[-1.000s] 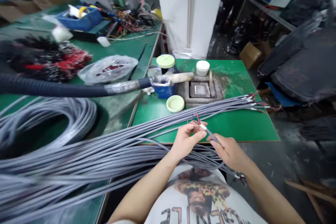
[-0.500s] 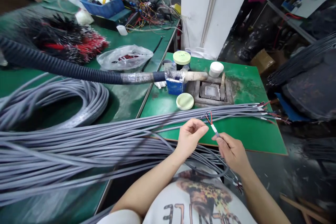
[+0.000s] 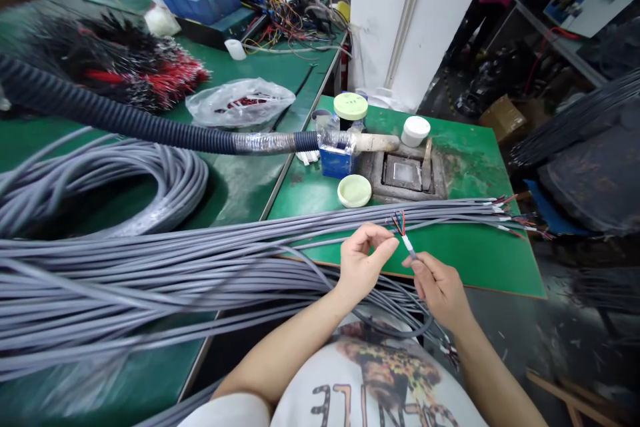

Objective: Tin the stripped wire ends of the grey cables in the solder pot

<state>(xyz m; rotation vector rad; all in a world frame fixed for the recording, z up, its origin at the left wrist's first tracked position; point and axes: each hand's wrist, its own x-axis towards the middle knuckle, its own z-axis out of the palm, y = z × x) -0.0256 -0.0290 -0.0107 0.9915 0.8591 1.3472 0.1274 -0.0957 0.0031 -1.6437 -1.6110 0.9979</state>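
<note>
A grey cable (image 3: 412,253) is pinched between the thumb and fingers of my right hand (image 3: 443,287). Its stripped end points up and left, with a white sleeve (image 3: 407,241) and several thin coloured wires (image 3: 400,221) fanned out in red, green, blue and dark tones. Close against the left side of these wires is my left hand (image 3: 364,257), thumb and forefinger brought together. Whether a wire lies between those fingertips is too small to tell. Behind both hands, a bundle of grey cables (image 3: 300,223) runs across the green bench, its stripped ends at the right.
A soldering pot (image 3: 407,173) sits in a grimy frame beyond the cables, under the nozzle of a black corrugated hose (image 3: 200,135). Nearby are a white jar (image 3: 415,131), a pale green lid (image 3: 355,191) and a blue box (image 3: 337,161). Coiled cable (image 3: 175,193) lies left.
The view has shifted slightly. Both hands keep nearly the same pose at the cable end, with the left fingertips still beside the coloured wires.
</note>
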